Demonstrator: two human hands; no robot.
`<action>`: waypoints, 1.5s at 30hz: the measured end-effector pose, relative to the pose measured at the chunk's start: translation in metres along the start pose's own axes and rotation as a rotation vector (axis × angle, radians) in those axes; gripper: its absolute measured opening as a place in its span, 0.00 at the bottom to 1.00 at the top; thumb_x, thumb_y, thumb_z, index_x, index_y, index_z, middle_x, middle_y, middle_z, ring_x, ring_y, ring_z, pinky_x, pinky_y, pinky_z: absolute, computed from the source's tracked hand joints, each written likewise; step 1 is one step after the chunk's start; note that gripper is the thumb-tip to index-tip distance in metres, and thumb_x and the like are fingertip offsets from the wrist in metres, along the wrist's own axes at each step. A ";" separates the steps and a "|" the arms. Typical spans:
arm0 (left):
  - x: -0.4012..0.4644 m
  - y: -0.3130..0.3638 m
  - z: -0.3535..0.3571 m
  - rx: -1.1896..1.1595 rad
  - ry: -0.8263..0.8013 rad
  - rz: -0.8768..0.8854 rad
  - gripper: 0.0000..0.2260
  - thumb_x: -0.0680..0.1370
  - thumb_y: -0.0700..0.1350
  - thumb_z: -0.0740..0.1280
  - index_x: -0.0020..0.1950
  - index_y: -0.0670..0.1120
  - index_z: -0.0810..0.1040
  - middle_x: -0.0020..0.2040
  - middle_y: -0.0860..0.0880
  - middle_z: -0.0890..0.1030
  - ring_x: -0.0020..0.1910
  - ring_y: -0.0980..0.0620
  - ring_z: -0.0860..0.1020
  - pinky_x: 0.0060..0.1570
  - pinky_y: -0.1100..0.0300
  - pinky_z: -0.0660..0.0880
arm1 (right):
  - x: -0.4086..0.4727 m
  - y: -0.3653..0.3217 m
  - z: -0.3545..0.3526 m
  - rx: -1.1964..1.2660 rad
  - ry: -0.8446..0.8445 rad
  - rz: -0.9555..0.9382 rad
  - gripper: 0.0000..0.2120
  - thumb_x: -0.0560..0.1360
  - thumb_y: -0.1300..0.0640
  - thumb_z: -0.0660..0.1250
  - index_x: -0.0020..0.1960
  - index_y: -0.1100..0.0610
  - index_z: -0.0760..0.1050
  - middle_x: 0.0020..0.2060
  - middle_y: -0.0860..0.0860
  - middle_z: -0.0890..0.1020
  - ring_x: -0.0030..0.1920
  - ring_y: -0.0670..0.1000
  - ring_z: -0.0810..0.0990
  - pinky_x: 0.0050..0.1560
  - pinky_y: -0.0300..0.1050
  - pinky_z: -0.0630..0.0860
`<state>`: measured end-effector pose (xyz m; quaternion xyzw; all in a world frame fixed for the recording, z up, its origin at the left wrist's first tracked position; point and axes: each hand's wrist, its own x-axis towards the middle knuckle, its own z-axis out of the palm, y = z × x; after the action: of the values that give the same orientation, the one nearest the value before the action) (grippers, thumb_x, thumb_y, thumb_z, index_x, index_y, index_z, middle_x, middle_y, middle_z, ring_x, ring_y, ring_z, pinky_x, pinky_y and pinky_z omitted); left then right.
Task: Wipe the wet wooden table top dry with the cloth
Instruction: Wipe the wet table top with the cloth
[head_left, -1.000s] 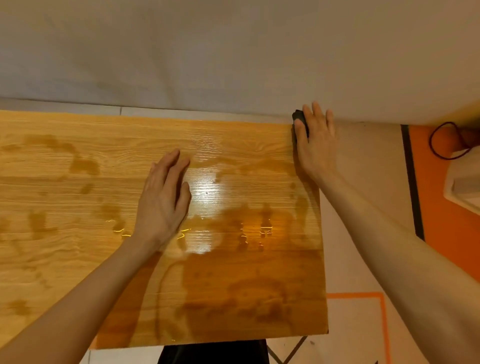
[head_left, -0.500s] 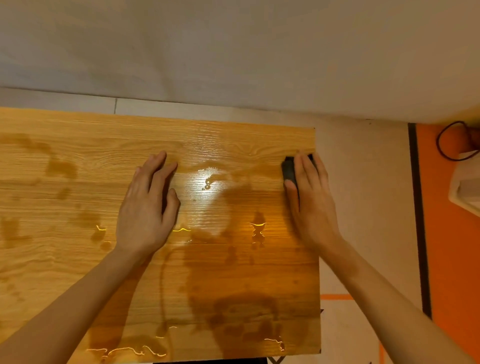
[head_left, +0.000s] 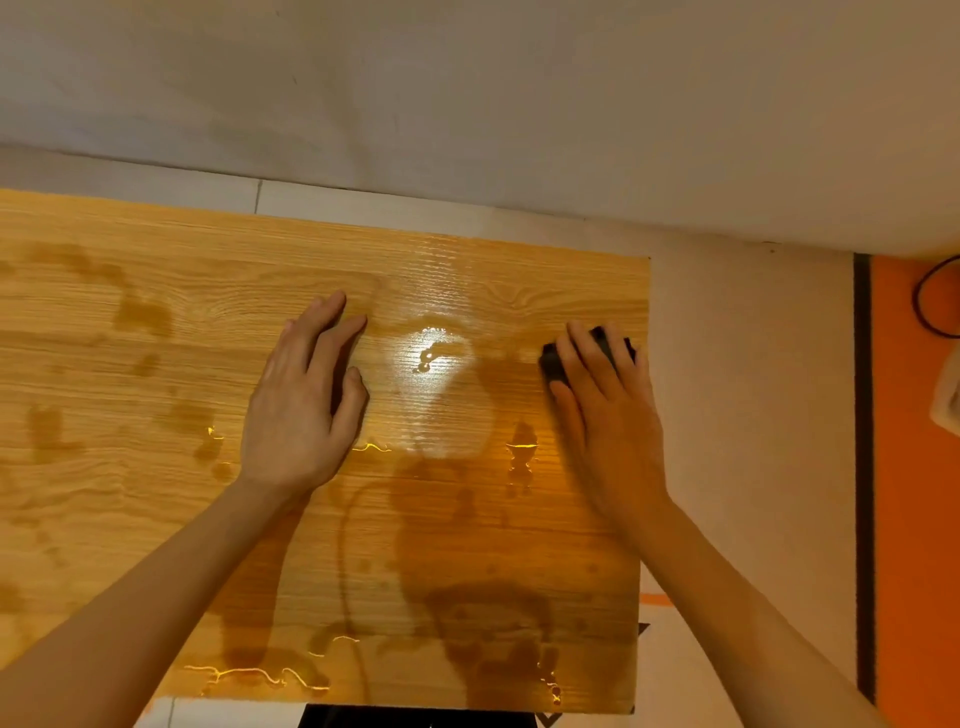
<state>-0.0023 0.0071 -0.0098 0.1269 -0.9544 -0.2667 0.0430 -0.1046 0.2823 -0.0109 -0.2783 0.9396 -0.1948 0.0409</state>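
Your cloth (head_left: 551, 361) was a small dark wad near the right edge of the table top (head_left: 156, 291), towards the far right corner, mostly hidden under your right hand (head_left: 608, 415). That hand lay flat on it, fingers straight and spread, pressing down rather than curling round; only dark bits showed at the fingertips and beside the index finger.

Your left hand (head_left: 301, 410) was flat on the wood near the middle, fingers straight and close together, holding nothing.

The table top was light wood grain and wet. Dark damp patches (head_left: 140, 312) ran across the left part, a larger dark wet area (head_left: 483, 613) sat between your forearms down to the near edge, and bright glinting puddle lines (head_left: 249, 675) lay along the near edge. A lamp glare (head_left: 431, 353) sat between your hands.

Beyond the table: pale wall (head_left: 467, 93) at the far side, pale floor (head_left: 748, 395) to the right, then a dark strip (head_left: 862, 467) and an orange area (head_left: 919, 519). A black cable loop (head_left: 922, 312) and a pale object (head_left: 948, 400), cut off by the frame, lay at the right edge. Nothing stood on the table besides your hands and cloth.
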 end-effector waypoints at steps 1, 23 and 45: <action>0.000 0.000 0.000 -0.003 0.000 0.001 0.21 0.82 0.44 0.59 0.75 0.43 0.70 0.79 0.46 0.66 0.79 0.45 0.64 0.73 0.38 0.65 | 0.023 0.002 -0.002 -0.022 0.023 0.031 0.21 0.83 0.52 0.54 0.74 0.57 0.66 0.75 0.54 0.66 0.78 0.57 0.54 0.77 0.60 0.49; 0.000 -0.002 -0.001 -0.001 0.018 0.018 0.21 0.82 0.44 0.60 0.74 0.42 0.72 0.78 0.46 0.67 0.78 0.47 0.64 0.74 0.42 0.65 | 0.066 -0.037 0.021 0.145 0.130 0.190 0.19 0.83 0.52 0.55 0.72 0.54 0.69 0.75 0.52 0.65 0.77 0.59 0.54 0.77 0.60 0.49; 0.001 -0.007 0.002 -0.031 0.032 0.067 0.20 0.83 0.41 0.60 0.75 0.41 0.70 0.79 0.43 0.66 0.79 0.43 0.63 0.78 0.44 0.59 | 0.052 -0.087 0.035 -0.089 0.002 0.046 0.22 0.84 0.50 0.49 0.75 0.57 0.64 0.75 0.54 0.64 0.77 0.57 0.56 0.77 0.54 0.48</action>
<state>-0.0016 0.0021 -0.0151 0.0983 -0.9530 -0.2780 0.0691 -0.0976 0.1752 -0.0076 -0.2580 0.9535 -0.1522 0.0319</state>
